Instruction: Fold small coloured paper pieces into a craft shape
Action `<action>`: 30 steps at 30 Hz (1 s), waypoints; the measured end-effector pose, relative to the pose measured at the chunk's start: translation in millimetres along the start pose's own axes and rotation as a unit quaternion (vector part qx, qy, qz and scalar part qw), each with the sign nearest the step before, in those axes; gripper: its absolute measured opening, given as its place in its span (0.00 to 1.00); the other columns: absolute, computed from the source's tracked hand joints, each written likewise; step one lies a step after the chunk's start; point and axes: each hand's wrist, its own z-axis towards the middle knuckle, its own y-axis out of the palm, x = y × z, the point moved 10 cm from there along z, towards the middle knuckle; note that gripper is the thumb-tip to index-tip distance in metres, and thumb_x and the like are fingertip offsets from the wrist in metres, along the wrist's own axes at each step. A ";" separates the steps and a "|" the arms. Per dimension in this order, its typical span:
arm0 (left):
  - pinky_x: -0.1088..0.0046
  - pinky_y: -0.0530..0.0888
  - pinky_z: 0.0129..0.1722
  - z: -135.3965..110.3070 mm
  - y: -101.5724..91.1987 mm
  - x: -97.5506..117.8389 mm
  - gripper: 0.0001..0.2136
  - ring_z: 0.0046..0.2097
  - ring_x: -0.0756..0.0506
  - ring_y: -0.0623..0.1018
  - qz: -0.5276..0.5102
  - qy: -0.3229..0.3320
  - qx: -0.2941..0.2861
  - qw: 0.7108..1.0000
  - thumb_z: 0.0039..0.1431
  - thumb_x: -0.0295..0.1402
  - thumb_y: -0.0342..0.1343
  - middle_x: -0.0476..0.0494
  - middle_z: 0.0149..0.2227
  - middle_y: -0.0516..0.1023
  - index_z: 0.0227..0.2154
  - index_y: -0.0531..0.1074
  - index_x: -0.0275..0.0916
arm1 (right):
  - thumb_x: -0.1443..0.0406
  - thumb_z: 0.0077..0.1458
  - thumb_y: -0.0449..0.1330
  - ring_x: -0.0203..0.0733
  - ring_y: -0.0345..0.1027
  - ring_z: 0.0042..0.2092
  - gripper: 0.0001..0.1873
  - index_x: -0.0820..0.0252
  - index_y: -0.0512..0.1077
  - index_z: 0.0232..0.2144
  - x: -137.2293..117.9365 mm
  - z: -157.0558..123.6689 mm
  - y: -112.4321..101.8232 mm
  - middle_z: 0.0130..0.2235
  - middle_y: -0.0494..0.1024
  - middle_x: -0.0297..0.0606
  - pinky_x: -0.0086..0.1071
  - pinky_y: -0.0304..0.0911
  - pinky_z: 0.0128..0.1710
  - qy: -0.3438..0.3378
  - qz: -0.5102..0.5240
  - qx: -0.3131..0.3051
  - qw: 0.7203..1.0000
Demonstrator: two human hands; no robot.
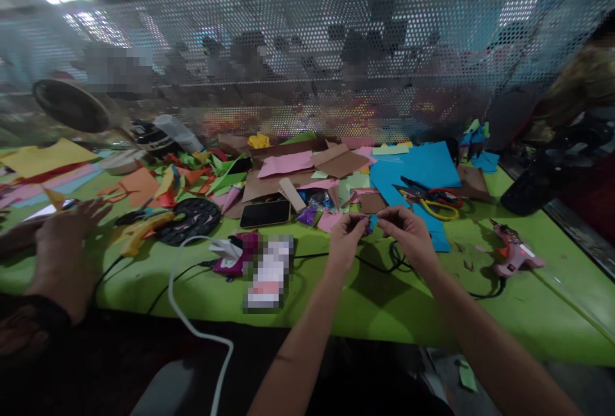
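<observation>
Both of my hands are raised together over the green table (365, 300). My left hand (346, 233) and my right hand (406, 230) pinch a small purple paper piece (366, 224) between their fingertips. The piece is tiny and partly hidden by my fingers. Just beyond them lie a brown paper square (372, 202) and a blue sheet (416, 169).
Scissors with red and yellow handles (435, 201) lie on the blue sheet. A pink glue gun (514, 252) sits to the right with its black cord. A phone (265, 213), coloured paper scraps and a yellow glue gun (141, 230) lie left. Another person's hand (67, 236) rests at far left.
</observation>
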 end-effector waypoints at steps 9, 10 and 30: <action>0.74 0.73 0.33 -0.1 -2.4 -4.0 0.16 0.28 0.52 0.76 -0.027 -0.026 0.017 0.999 0.43 0.42 0.69 0.50 0.27 0.77 0.30 0.75 0.37 | 0.56 0.46 0.68 0.36 0.66 0.30 0.14 0.57 0.75 0.32 0.8 1.2 -0.6 0.30 0.76 0.34 0.29 0.64 0.28 0.002 0.008 0.005 1.000; 0.74 0.73 0.33 -0.1 -1.9 -4.1 0.16 0.28 0.52 0.76 -0.031 -0.028 0.016 0.999 0.43 0.42 0.69 0.50 0.27 0.77 0.29 0.75 0.36 | 0.56 0.46 0.68 0.36 0.66 0.30 0.14 0.57 0.75 0.32 0.6 1.2 -0.7 0.30 0.76 0.34 0.29 0.65 0.27 0.002 0.008 0.006 1.000; 0.78 0.67 0.30 -0.9 -1.7 -12.6 0.17 0.28 0.54 0.70 -0.072 -0.049 0.018 0.996 0.39 0.42 0.71 0.52 0.25 0.73 0.26 0.74 0.36 | 0.67 0.56 0.62 0.39 0.69 0.33 0.06 0.56 0.73 0.38 -31.2 -13.9 18.3 0.39 0.76 0.39 0.32 0.66 0.34 -0.210 -0.277 -0.018 0.938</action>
